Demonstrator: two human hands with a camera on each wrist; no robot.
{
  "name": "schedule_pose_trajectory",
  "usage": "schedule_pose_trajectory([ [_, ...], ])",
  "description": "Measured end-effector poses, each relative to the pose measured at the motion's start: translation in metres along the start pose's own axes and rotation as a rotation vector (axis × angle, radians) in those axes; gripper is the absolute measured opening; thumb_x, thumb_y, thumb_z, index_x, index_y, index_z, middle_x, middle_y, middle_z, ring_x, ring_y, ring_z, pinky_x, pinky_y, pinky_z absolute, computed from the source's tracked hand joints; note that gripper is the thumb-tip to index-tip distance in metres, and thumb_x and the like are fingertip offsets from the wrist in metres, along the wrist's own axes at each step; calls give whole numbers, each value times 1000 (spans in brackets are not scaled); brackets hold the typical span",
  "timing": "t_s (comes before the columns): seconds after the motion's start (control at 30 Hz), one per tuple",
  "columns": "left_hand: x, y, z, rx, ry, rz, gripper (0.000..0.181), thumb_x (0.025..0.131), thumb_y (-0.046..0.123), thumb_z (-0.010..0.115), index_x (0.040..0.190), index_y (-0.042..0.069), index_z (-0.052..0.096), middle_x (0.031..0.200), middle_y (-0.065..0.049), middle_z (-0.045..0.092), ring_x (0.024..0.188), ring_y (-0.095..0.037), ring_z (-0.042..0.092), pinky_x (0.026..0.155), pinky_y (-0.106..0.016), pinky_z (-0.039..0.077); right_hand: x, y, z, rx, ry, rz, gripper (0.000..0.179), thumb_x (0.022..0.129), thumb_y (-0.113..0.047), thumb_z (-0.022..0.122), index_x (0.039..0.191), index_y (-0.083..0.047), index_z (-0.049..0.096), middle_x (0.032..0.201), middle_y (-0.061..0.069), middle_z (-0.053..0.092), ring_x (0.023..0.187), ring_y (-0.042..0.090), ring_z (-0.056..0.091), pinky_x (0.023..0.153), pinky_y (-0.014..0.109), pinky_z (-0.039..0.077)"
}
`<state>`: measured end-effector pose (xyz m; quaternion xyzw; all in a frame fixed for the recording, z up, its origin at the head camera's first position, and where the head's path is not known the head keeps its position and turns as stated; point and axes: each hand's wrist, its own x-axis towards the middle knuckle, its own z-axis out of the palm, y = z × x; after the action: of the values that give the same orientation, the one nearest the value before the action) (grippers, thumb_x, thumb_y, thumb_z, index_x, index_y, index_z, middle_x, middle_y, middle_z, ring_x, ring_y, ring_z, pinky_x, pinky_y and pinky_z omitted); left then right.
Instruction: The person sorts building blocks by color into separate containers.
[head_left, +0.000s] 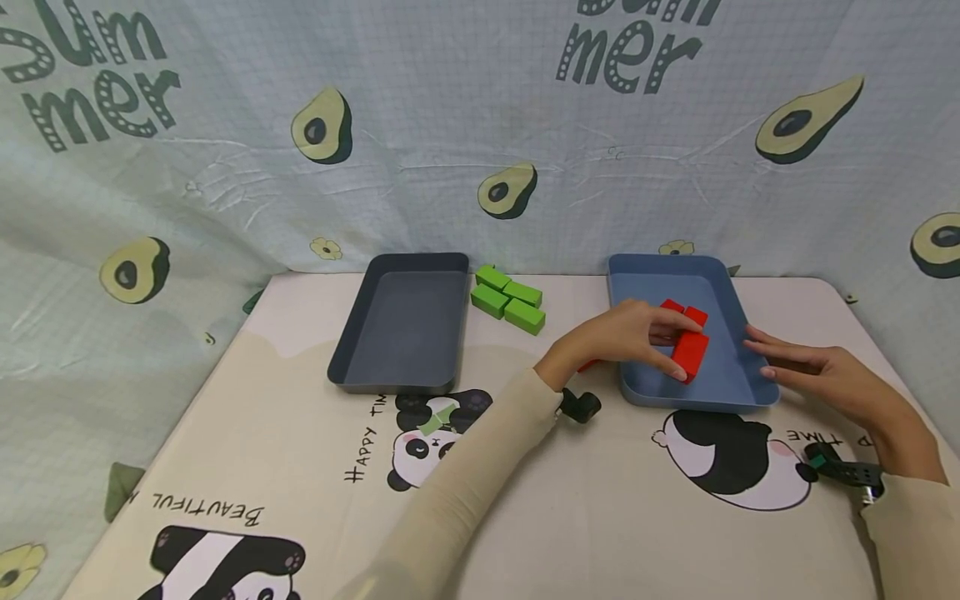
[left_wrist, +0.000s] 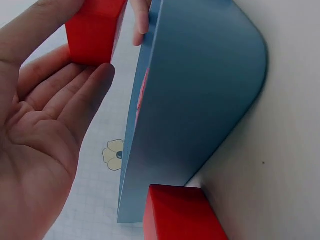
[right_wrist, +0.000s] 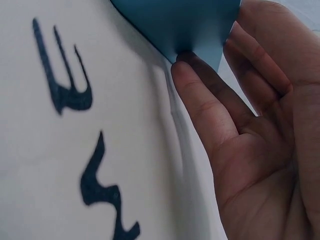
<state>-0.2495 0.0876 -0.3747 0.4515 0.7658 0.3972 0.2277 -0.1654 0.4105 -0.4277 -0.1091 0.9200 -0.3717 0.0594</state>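
My left hand [head_left: 633,333] reaches over the blue tray [head_left: 652,392] and pinches a red block [head_left: 692,357] between thumb and fingers. In the left wrist view this red block [left_wrist: 95,37] is held higher than the tray's wall. More red blocks [head_left: 696,316] lie inside the tray just beyond it. Another red block [left_wrist: 180,215] sits outside the tray by its left wall, mostly hidden under my left wrist in the head view. My right hand [head_left: 832,375] is at the tray's right wall, its loosely extended fingers against the outside of the tray [right_wrist: 200,25].
A dark grey tray [head_left: 397,389] stands at the left. Several green blocks [head_left: 525,316] lie grouped between the two trays. A patterned cloth with avocados [head_left: 322,129] hangs behind the table [head_left: 585,517], which has printed pandas.
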Motion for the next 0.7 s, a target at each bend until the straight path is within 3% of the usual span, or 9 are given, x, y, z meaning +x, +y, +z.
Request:
schedule_pose_trajectory([
  [0.07,2,0,0,-2,-3,-4,66,82,20,88,142,12,61,140,-2,60,116,0,63,95,-8,46,0,1,0,-2,0,-4,51,103,-27,63,151,-15,51,156,-30,31,125,-28,26,90,-5,21],
  [0.13,3,0,0,1,-7,-11,66,82,21,88,141,12,61,140,-2,60,116,-1,63,94,-8,46,0,1,0,6,-5,5,51,103,-28,63,151,-16,50,156,-31,30,125,-28,25,102,1,20],
  [0.23,5,0,0,15,-13,-27,66,81,22,88,141,12,62,139,-1,60,115,0,63,93,-7,46,0,2,0,28,-14,17,52,103,-29,62,152,-16,49,157,-30,29,126,-28,24,124,29,16],
  [0.33,6,1,1,25,-19,-45,66,81,23,89,141,14,62,139,0,60,115,-1,63,93,-7,46,0,2,0,48,-21,25,53,103,-29,62,152,-16,48,156,-31,28,126,-28,23,121,65,12],
  [0.43,7,3,2,30,-27,-60,65,81,24,88,140,15,62,138,1,60,114,0,62,93,-7,46,0,2,0,35,-16,26,52,103,-28,62,151,-16,50,155,-32,30,126,-28,24,125,39,19],
  [0.53,9,5,2,49,-32,-65,65,82,25,88,141,15,62,137,2,61,113,0,62,95,-10,47,0,1,0,10,-9,21,51,103,-28,63,151,-16,52,155,-31,31,126,-27,25,105,4,22],
  [0.57,9,6,2,62,-34,-69,65,82,26,88,141,15,62,136,3,61,112,1,62,95,-11,48,0,1,0,13,-9,23,50,102,-28,63,150,-16,52,155,-31,32,126,-27,25,105,4,23],
  [0.6,10,6,2,73,-36,-73,65,82,27,88,141,16,62,135,3,62,112,1,62,95,-11,48,0,1,-1,20,-10,24,51,102,-28,63,150,-16,52,155,-31,32,126,-27,25,114,12,23],
  [0.7,12,8,2,92,-39,-85,65,82,27,88,140,16,62,132,4,63,110,0,62,94,-11,48,0,2,-1,14,-14,19,51,103,-29,63,151,-16,51,155,-32,30,126,-27,24,113,12,22],
])
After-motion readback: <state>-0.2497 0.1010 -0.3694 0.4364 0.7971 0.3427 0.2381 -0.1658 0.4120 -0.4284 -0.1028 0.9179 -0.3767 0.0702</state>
